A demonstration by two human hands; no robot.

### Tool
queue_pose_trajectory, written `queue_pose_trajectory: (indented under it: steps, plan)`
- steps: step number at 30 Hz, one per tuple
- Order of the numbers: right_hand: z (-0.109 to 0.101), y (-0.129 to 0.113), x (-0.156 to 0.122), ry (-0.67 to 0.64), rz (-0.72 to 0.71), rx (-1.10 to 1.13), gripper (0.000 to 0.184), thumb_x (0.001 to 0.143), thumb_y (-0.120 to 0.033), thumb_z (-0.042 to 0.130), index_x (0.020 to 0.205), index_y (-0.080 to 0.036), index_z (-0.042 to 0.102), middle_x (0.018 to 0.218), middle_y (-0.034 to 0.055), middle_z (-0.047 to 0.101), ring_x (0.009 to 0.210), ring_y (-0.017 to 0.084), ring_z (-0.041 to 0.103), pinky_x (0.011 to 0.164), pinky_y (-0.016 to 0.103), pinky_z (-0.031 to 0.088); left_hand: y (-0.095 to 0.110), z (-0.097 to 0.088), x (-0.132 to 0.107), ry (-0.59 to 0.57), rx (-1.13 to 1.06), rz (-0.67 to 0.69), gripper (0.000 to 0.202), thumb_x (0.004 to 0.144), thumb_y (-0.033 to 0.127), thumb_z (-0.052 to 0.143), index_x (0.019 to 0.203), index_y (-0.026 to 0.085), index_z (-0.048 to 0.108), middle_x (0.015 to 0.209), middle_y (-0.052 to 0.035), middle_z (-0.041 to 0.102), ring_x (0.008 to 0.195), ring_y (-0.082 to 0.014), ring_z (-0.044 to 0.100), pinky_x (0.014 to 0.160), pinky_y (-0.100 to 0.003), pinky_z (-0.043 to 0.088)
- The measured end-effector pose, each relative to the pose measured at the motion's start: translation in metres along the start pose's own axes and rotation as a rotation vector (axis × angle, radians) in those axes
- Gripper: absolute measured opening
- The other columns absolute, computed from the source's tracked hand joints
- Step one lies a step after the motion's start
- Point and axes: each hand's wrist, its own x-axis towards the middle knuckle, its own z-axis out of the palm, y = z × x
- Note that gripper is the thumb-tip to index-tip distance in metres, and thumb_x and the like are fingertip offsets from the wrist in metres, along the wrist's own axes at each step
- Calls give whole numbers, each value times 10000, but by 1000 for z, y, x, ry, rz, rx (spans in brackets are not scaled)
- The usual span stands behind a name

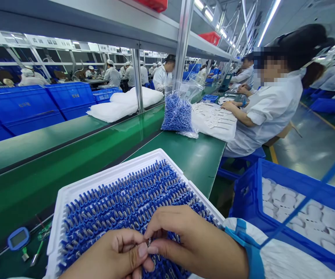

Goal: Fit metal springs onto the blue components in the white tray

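My left hand (123, 250) and my right hand (182, 230) meet fingertip to fingertip over a white tray (57, 217). Between the fingertips shows a small metal spring (149, 242), pinched by the thumb and forefinger of my right hand. The left thumb and fingers are also closed; what they hold, if anything, is hidden behind them. Beneath both hands, rows of small blue plastic parts (112, 197) stand in the tray, many with metal springs on them. My hands and forearms cover the tray's near part.
A clear bag of blue parts (177, 112) stands beyond the tray. At left lie a small blue-framed display (18, 238) and circuit boards. A blue crate (247, 197) with white parts sits at right. A blue cord runs from my right wrist strap (244, 242). A co-worker (272, 100) sits ahead.
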Motion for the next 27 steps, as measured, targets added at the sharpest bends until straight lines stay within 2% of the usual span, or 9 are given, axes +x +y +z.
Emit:
queue_pose_trajectory:
  steps: [5,7,9,11,14,16,19,23,27]
  plan:
    - [-5,2,4,50,60,118,45,793,-110,621,803,-146,646,722,3,605,657,109,560,636,195,450,-6,-4,4,46,-97,24,387,394,494,814,515,161,659,447,31,594,317,6,380,346,-114,258]
    - [-8,3,5,74,81,113,34,790,-128,621,795,-149,647,719,2,608,647,110,555,629,202,453,-10,-9,8,80,-63,67,429,405,529,795,601,165,681,531,14,639,317,-2,376,336,-135,250]
    - [-9,4,6,76,91,89,35,793,-140,623,792,-156,654,714,-2,612,643,109,557,629,203,454,-13,-12,11,79,53,109,498,463,601,735,694,162,683,496,27,597,300,-19,343,327,-162,229]
    - [-7,4,6,69,99,78,51,795,-129,619,794,-158,661,702,-9,617,632,104,562,622,195,452,-14,-13,10,55,212,145,490,584,629,645,711,156,655,416,66,485,295,-36,289,333,-183,217]
    - [-1,6,6,95,128,107,48,787,-124,636,800,-155,671,696,-12,635,636,104,574,615,186,446,-9,-8,5,97,455,230,310,762,469,523,662,185,595,412,84,408,341,-73,312,376,-198,257]
    - [2,6,5,110,158,153,43,784,-126,650,796,-153,680,708,-6,653,659,110,589,625,188,447,-4,-4,0,141,648,319,252,807,360,468,648,203,584,428,72,439,388,-99,399,432,-204,310]
    - [3,5,3,100,172,220,98,801,-101,623,815,-166,695,743,0,672,694,115,611,654,196,455,2,0,-4,137,849,429,262,823,307,447,615,222,580,441,50,512,435,-128,499,492,-214,351]
    - [3,3,1,106,155,229,193,810,-60,569,838,-198,702,757,-13,674,714,113,619,680,202,464,3,5,-5,150,880,438,266,819,278,426,572,239,516,427,44,515,395,-137,492,455,-232,338]
    - [8,5,-1,114,194,190,231,775,-29,540,818,-197,693,713,-28,666,681,108,612,641,186,466,0,10,-4,140,864,372,265,828,272,350,583,236,445,426,56,455,395,-125,467,432,-218,334]
